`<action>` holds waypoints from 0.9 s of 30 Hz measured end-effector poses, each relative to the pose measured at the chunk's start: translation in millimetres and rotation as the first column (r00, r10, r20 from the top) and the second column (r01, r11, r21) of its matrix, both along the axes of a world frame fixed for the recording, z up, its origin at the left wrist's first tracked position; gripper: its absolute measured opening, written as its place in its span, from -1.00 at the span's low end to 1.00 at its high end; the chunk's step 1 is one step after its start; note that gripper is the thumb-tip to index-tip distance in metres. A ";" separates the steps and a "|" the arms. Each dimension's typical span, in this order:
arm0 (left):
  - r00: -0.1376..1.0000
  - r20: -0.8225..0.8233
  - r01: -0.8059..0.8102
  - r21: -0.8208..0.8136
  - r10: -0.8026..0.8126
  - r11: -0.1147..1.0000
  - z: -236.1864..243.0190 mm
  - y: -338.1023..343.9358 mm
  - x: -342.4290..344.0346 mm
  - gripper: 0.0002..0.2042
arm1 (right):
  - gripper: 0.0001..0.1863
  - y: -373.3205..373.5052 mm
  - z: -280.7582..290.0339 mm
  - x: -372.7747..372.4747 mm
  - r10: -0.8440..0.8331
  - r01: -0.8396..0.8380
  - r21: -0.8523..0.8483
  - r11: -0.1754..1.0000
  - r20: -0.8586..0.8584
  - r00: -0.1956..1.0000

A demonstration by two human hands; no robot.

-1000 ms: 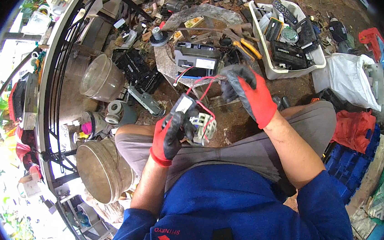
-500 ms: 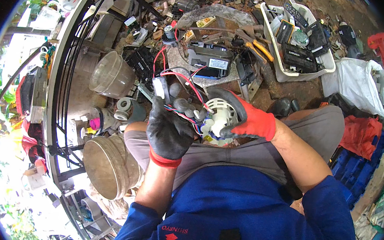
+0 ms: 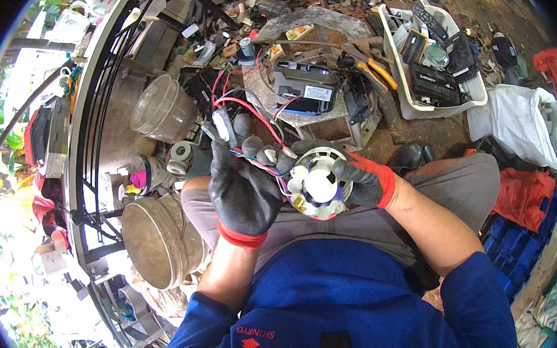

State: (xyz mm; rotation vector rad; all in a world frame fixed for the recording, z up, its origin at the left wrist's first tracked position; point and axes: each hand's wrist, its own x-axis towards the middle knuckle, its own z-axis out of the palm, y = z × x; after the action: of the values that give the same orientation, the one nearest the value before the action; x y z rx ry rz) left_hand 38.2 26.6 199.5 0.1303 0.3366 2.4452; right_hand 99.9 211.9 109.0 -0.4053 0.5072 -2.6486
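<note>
Both my hands wear black-and-red gloves. My left hand (image 3: pixel 241 184) is closed around a bundle of coloured wires (image 3: pixel 261 162) and a small whitish box (image 3: pixel 223 127) with red and grey leads. My right hand (image 3: pixel 364 181) grips a round white plastic motor-like part (image 3: pixel 323 183), whose wires run toward my left hand. Behind them, a black plastic housing with a white label (image 3: pixel 303 86) rests on a worn slab (image 3: pixel 361 136), with yellow-handled pliers (image 3: pixel 377 73) to its right.
A crate of electronic parts (image 3: pixel 401 102) stands back right, beside a white sack (image 3: pixel 515 122). Two buckets (image 3: pixel 153 242) (image 3: pixel 165 108) and a black metal rack (image 3: pixel 94 158) line the left. A red cloth (image 3: pixel 521 198) and blue tray (image 3: pixel 503 260) lie right. Scrap litters the ground.
My right hand has moved from the wires down to the round part, which has turned to face up. My left hand has risen slightly, its back now showing, with the wires in it.
</note>
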 end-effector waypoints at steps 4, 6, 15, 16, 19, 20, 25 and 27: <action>0.995 -0.068 0.077 0.024 -0.075 0.997 -3.9 5.7 -3.1 -0.52 | -0.40 -3.1 -4.9 -0.5 0.126 -0.085 -0.252 0.964 0.148 0.981; 0.995 -0.087 0.048 -0.025 -0.050 0.999 -7.0 7.5 -0.6 -0.52 | -0.38 1.0 -9.6 -0.4 0.012 0.009 -0.128 0.992 0.165 0.986; 0.989 -0.145 -0.042 -0.229 0.008 0.973 -16.1 8.3 6.8 -0.53 | -0.44 9.6 -13.0 5.4 -0.247 0.238 0.184 0.954 0.024 0.969; 0.989 -0.147 -0.052 -0.274 0.011 0.960 -16.8 6.9 9.6 -0.52 | -0.43 9.9 -12.5 5.8 -0.256 0.246 0.205 0.947 0.026 0.966; 0.986 -0.110 -0.159 -0.433 0.123 0.887 -20.4 4.6 18.5 -0.42 | -0.40 12.4 -12.3 6.3 -0.274 0.257 0.243 0.935 0.038 0.961; 0.970 -0.229 -0.187 -0.471 0.086 0.862 -21.4 4.0 19.2 -0.38 | -0.39 13.5 -12.7 6.4 -0.272 0.254 0.238 0.937 0.048 0.961; 0.854 -0.512 -0.312 -0.648 -0.094 0.695 -20.8 -1.3 18.2 -0.28 | -0.42 15.9 -16.3 4.5 -0.205 0.193 0.117 0.974 0.112 0.972; 0.853 -0.507 -0.327 -0.706 -0.125 0.628 -19.5 -3.3 18.2 -0.36 | -0.41 15.1 -18.2 4.4 -0.227 0.210 0.139 0.968 0.128 0.965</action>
State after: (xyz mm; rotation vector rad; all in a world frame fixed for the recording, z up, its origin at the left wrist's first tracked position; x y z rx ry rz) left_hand 56.4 23.3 180.0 0.3945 1.6628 2.0983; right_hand 104.3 227.1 90.7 -0.1255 0.7030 -2.8102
